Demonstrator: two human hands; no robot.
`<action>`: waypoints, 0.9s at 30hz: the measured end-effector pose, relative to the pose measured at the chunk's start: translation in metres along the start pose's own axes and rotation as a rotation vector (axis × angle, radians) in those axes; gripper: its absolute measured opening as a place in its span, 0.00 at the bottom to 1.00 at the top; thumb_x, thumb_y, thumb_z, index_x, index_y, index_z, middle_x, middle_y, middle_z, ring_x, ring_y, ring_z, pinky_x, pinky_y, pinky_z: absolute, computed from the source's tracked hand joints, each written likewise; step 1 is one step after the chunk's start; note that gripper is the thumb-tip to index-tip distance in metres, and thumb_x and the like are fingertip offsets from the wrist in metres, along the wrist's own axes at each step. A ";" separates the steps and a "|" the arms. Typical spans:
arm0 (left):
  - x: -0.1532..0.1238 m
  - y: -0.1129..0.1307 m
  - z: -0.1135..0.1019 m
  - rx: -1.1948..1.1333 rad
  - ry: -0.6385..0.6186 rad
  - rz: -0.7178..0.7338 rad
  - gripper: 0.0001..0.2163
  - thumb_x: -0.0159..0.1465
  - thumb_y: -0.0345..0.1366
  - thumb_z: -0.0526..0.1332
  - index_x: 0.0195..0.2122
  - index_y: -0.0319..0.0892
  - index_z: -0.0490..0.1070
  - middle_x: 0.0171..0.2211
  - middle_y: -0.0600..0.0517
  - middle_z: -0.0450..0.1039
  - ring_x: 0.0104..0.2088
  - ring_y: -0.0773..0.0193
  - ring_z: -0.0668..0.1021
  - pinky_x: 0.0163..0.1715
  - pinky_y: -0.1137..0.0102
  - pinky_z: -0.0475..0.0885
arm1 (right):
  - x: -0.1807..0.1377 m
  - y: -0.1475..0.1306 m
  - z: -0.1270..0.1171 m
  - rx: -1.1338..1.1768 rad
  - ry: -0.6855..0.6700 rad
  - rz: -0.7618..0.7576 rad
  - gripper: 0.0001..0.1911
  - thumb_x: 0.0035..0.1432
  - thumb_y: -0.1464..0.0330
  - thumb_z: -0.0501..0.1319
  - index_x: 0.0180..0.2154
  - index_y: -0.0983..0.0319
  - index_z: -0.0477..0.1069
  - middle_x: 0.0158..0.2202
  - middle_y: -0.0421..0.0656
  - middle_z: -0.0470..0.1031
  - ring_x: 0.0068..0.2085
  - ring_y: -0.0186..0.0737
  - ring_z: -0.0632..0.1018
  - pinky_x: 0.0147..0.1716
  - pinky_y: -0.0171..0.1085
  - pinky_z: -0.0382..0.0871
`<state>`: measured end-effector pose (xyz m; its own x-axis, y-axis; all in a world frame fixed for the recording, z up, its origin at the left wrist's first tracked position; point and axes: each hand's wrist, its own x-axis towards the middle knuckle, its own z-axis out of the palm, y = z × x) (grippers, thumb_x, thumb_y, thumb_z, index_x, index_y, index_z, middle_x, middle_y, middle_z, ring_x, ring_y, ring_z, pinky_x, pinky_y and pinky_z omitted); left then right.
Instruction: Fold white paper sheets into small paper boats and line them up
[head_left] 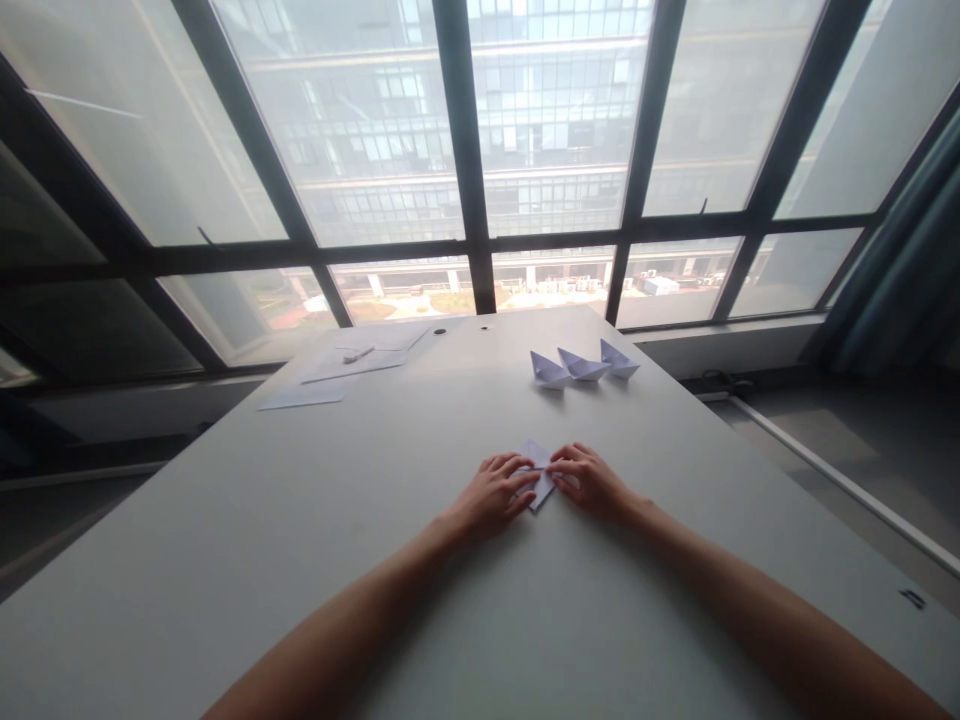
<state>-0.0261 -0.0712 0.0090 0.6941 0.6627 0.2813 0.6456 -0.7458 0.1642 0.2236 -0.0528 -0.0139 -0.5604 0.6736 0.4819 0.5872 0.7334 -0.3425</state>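
Observation:
A small piece of folded white paper [541,489] lies on the white table in front of me, with a pointed corner at its far side. My left hand [495,496] holds it from the left, fingers bent over its surface. From the right, my right hand [592,482] grips its edge between thumb and fingers. The fingers cover much of the paper, so its full shape is partly hidden. Beyond my hands stand three folded paper boats, a left one [549,372], a middle one [583,366] and a right one [618,361].
Flat paper sheets [375,362] overlap at the table's far left, with a small whitish item [358,354] on top that I cannot make out. The table [315,560] runs up to large windows. A dark cable hole [440,331] sits near its far edge.

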 end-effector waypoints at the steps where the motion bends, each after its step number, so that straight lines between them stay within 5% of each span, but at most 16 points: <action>1: 0.000 0.001 -0.001 -0.008 -0.003 0.008 0.16 0.72 0.41 0.56 0.59 0.51 0.70 0.60 0.49 0.69 0.62 0.55 0.68 0.62 0.58 0.61 | 0.000 0.000 0.000 0.009 -0.004 0.000 0.11 0.63 0.71 0.62 0.45 0.57 0.78 0.43 0.46 0.77 0.45 0.45 0.74 0.49 0.45 0.70; 14: 0.000 0.000 -0.001 -0.016 -0.024 0.019 0.17 0.73 0.43 0.53 0.61 0.51 0.67 0.59 0.48 0.70 0.61 0.57 0.69 0.63 0.58 0.58 | 0.000 -0.003 -0.002 0.093 0.003 -0.001 0.09 0.64 0.70 0.61 0.43 0.58 0.79 0.38 0.46 0.77 0.43 0.43 0.75 0.46 0.42 0.72; 21: 0.000 -0.001 -0.001 -0.009 -0.012 0.042 0.18 0.72 0.44 0.54 0.62 0.54 0.66 0.59 0.49 0.69 0.61 0.57 0.69 0.62 0.60 0.60 | -0.001 0.002 0.004 0.002 -0.003 -0.059 0.16 0.65 0.68 0.61 0.53 0.55 0.75 0.55 0.47 0.76 0.56 0.49 0.73 0.55 0.50 0.68; 27: -0.001 -0.004 0.004 0.024 -0.016 0.009 0.18 0.72 0.42 0.54 0.62 0.53 0.66 0.62 0.49 0.68 0.64 0.53 0.65 0.64 0.55 0.57 | 0.001 0.000 0.002 -0.040 0.012 -0.015 0.12 0.64 0.65 0.62 0.49 0.55 0.78 0.49 0.47 0.79 0.51 0.48 0.75 0.54 0.51 0.66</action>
<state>-0.0283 -0.0691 0.0041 0.7048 0.6570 0.2675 0.6467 -0.7501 0.1385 0.2216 -0.0524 -0.0153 -0.5626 0.6612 0.4964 0.6017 0.7392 -0.3026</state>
